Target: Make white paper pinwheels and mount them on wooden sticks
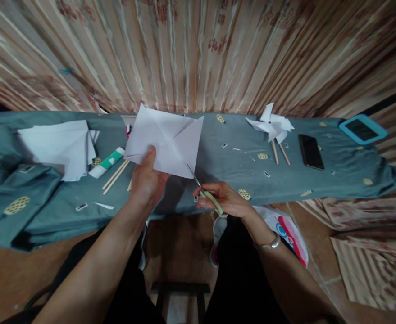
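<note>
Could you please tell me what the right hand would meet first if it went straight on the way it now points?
Most likely the white sheet: the scissors in the right hand point at its near right corner, though depth is hard to judge.

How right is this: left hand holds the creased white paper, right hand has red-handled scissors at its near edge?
One error: the scissors have light green handles, not red, per the head view. The rest stands: left hand holds the creased white paper, right hand has the scissors at its near edge.
</note>
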{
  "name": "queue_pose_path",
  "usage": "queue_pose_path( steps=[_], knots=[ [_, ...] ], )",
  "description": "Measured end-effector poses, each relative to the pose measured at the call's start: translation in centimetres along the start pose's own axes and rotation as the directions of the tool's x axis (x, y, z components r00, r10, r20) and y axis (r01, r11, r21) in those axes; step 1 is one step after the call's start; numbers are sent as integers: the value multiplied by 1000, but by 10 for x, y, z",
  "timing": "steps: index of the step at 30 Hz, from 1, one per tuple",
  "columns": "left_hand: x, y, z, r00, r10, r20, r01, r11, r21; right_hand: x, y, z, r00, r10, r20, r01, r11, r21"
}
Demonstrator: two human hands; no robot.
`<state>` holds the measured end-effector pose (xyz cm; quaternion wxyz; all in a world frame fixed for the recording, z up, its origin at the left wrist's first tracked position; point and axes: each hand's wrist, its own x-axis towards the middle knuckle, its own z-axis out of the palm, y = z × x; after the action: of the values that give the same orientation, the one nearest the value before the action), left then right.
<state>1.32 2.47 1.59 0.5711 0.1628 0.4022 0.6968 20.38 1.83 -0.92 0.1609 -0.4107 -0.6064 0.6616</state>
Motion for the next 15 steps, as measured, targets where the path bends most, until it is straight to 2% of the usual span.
queue_pose_path(
  steps=[3, 10, 15],
  knots=[
    [1, -1, 0, 1000, -25, 19, 25, 999, -27, 1, 2, 0, 1000, -11, -7, 11, 1000, -3],
    [-3, 1, 6, 999, -11, -40, 11, 1000, 0, 1, 4, 1, 999, -39, -23, 39, 999, 2],
    [-4, 1, 8, 998, -10, -59, 11, 1000, 25, 1, 5, 1, 999, -11, -36, 11, 1000, -4]
  ],
)
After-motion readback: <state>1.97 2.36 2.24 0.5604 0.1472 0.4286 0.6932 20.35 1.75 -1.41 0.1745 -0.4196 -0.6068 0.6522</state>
